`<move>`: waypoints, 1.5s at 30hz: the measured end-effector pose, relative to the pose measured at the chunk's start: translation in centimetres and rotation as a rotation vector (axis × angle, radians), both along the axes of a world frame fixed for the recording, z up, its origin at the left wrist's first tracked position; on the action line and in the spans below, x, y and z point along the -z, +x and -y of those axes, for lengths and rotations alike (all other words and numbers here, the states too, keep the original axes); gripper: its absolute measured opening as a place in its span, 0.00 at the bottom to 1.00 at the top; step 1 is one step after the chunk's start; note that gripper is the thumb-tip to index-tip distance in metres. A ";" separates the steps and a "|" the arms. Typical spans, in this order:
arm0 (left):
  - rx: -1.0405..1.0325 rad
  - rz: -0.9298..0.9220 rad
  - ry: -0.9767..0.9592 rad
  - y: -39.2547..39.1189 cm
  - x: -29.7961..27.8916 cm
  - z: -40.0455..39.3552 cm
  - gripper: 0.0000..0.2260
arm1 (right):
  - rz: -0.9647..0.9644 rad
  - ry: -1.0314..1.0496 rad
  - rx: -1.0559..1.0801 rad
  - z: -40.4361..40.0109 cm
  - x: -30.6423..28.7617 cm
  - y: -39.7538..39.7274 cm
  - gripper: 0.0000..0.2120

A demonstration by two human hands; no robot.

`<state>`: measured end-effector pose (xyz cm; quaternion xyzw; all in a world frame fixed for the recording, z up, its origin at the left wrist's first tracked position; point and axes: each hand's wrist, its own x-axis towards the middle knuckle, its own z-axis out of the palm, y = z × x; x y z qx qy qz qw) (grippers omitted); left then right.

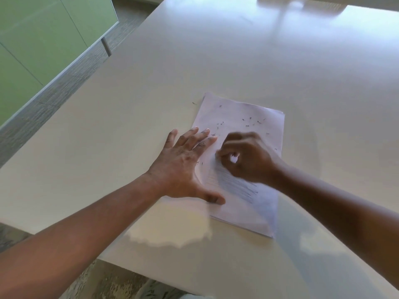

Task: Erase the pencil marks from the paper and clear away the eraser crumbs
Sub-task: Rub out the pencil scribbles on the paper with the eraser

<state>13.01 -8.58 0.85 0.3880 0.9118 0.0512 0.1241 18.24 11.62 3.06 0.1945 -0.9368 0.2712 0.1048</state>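
While crumbs [248, 123] dot the paper [241, 117], the table [216, 61] lies around.

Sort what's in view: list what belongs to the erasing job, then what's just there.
Part of the job:
paper
pencil marks
eraser crumbs
eraser, pinched in the right hand
left hand, pressed flat on the paper

Just there:
table
green panels
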 end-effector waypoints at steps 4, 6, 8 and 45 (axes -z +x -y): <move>0.000 0.006 -0.006 0.0 -0.1 0.0 0.66 | -0.046 -0.016 0.064 0.0 0.2 -0.3 0.05; -0.001 0.007 0.007 0.0 -0.1 0.0 0.66 | 0.023 -0.025 -0.064 1.5 0.0 1.5 0.07; 0.000 0.003 0.006 0.0 0.0 -0.1 0.66 | 0.094 -0.020 -0.171 2.7 -0.2 3.0 0.06; -0.005 0.025 0.025 -0.1 -0.1 -0.1 0.66 | 0.084 -0.065 -0.258 1.4 0.2 2.4 0.04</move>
